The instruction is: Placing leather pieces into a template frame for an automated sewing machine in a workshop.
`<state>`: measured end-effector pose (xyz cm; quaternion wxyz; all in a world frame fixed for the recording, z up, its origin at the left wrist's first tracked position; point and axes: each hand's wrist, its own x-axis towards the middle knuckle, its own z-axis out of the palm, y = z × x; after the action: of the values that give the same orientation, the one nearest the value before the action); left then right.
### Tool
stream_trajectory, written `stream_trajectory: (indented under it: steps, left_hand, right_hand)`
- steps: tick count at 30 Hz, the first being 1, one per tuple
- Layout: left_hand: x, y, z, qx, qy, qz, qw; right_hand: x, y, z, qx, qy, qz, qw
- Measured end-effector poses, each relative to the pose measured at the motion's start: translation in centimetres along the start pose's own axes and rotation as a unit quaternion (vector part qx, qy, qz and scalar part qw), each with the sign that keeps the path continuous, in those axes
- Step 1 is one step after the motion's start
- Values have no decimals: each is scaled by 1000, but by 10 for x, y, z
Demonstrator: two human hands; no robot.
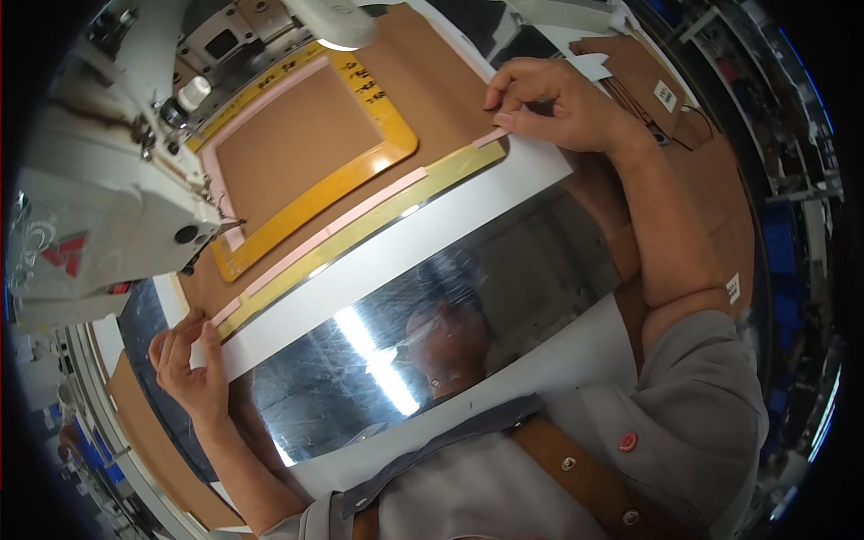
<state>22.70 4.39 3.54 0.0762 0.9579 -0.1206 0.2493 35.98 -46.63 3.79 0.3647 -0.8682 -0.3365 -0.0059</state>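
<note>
A large brown sheet lies under the sewing machine's arm. On it rests a yellow frame edged with pink strips. Along the sheet's near edge runs a yellow bar with several pink pads on it. At the bar's left end, my left hand has thumb and fingertips closed at the sheet's edge. My right hand, fingers curled, pinches the sheet's far right corner beside the bar's other end. The undersides of both grips are hidden.
The sewing machine stands at left, its lamp above the sheet. Nearer me are a white sheet and a shiny metal plate. More brown pieces are stacked at right. Another brown board lies at lower left.
</note>
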Motion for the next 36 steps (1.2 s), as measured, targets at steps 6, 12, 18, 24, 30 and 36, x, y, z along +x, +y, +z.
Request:
stream_trajectory:
  steps: [6, 12, 18, 24, 30, 36]
  left_hand:
    - [6, -1, 7, 20, 39, 59, 997]
    - [5, -7, 24, 4, 92, 65, 994]
    - [1, -6, 29, -7, 70, 40, 997]
    - [-2, -9, 33, -7, 54, 13, 998]
    - [4, -6, 33, 10, 58, 8, 998]
    - [1, -8, 35, 19, 68, -11, 997]
  right_hand:
    - [-5, 10, -3, -4, 70, 22, 997]
    - [-2, 28, 2, -77, 155, 57, 983]
    - [-2, 37, 15, -135, 243, 79, 957]
    - [3, 33, 27, -244, 222, 49, 943]
    - [20, 31, 24, -361, 113, 76, 923]
    - [9, -7, 16, -344, 40, 184, 920]
